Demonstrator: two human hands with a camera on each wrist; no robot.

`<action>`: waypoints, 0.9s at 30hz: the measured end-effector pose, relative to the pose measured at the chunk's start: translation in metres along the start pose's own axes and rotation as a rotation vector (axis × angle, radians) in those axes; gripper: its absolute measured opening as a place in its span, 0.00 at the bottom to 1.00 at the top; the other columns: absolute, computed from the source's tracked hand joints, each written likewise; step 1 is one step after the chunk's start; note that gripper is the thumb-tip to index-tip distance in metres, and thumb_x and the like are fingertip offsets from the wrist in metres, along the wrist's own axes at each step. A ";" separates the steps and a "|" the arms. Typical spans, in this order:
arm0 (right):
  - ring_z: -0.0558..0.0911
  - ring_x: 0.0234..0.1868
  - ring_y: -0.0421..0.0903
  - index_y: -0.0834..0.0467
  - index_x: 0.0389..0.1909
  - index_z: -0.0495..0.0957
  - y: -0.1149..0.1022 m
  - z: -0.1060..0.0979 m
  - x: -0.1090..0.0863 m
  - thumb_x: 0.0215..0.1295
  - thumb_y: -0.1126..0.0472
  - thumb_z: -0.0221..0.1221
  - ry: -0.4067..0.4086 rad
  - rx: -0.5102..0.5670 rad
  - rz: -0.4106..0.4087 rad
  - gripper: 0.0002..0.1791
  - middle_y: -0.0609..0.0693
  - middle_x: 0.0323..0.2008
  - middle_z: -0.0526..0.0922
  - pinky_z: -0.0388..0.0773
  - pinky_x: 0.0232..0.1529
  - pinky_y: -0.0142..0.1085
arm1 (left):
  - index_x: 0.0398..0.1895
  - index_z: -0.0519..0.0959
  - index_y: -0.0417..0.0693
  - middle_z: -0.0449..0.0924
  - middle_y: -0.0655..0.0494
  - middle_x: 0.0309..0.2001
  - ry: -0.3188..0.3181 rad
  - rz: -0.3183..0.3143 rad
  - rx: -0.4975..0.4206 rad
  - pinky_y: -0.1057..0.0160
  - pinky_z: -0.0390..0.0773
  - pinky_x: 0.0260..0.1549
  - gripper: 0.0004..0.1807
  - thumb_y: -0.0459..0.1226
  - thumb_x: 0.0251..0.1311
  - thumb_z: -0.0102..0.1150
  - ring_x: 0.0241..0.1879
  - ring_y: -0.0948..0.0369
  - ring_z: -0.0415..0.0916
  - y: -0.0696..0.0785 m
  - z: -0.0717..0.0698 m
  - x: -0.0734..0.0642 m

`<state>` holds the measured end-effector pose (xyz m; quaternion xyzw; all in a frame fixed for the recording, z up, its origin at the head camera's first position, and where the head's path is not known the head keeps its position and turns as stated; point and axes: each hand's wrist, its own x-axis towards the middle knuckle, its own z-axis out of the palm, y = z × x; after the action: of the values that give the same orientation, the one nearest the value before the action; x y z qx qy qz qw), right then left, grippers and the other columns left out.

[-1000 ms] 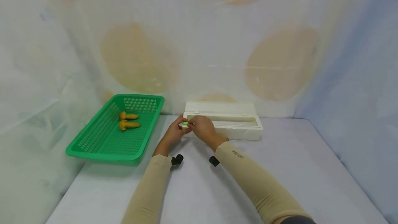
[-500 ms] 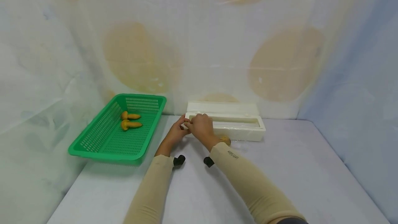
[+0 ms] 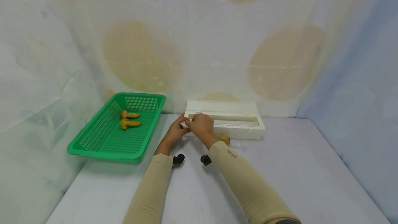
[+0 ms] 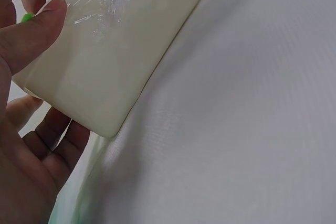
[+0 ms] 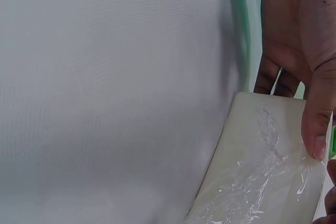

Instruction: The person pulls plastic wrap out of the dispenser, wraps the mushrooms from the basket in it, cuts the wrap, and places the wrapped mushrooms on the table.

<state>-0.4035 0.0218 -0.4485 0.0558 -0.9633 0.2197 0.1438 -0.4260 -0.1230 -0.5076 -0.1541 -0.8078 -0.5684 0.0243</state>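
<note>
A long white cling film dispenser [image 3: 239,132] lies at the table's back with its lid [image 3: 222,106] raised. My left hand [image 3: 174,133] grips its left end, thumb on top and fingers round the end, as the left wrist view shows. Right beside it, the curled fingers of my right hand [image 3: 201,126] pinch at a small green slide cutter [image 4: 27,17], mostly hidden by fingers. Wrinkled clear cling film [image 5: 265,140] hangs over the dispenser's front. A yellow-brown mushroom [image 3: 224,139] lies before the dispenser, partly hidden by my right wrist, with film around it.
A green perforated basket [image 3: 136,158] stands at the left, holding two yellow-brown mushrooms [image 3: 130,123]. White cloth covers the table [image 3: 280,175]. Patterned sheets [image 3: 217,44] hang close behind and on both sides.
My right forearm has shifted a little left, uncovering part of the mushroom before the dispenser. The green cutter, visible between my hands earlier, is now covered in the head view. My left hand stays put.
</note>
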 end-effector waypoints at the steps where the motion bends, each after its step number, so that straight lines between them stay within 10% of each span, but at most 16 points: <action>1: 0.80 0.33 0.47 0.51 0.30 0.86 0.000 0.000 -0.001 0.60 0.40 0.62 0.002 0.012 0.010 0.19 0.43 0.29 0.85 0.73 0.41 0.47 | 0.45 0.77 0.50 0.50 0.54 0.76 0.001 -0.001 -0.003 0.61 0.70 0.31 0.14 0.34 0.58 0.68 0.29 0.57 0.66 0.000 0.000 0.000; 27: 0.78 0.30 0.45 0.54 0.31 0.84 0.035 -0.026 0.002 0.60 0.48 0.65 -0.140 0.169 0.055 0.13 0.44 0.28 0.82 0.75 0.35 0.42 | 0.40 0.74 0.51 0.52 0.51 0.75 0.006 0.023 0.013 0.60 0.70 0.33 0.14 0.39 0.56 0.70 0.32 0.55 0.68 0.003 0.000 0.000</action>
<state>-0.4049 0.0646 -0.4400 0.0564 -0.9502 0.2997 0.0649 -0.4252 -0.1225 -0.5048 -0.1615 -0.8095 -0.5635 0.0346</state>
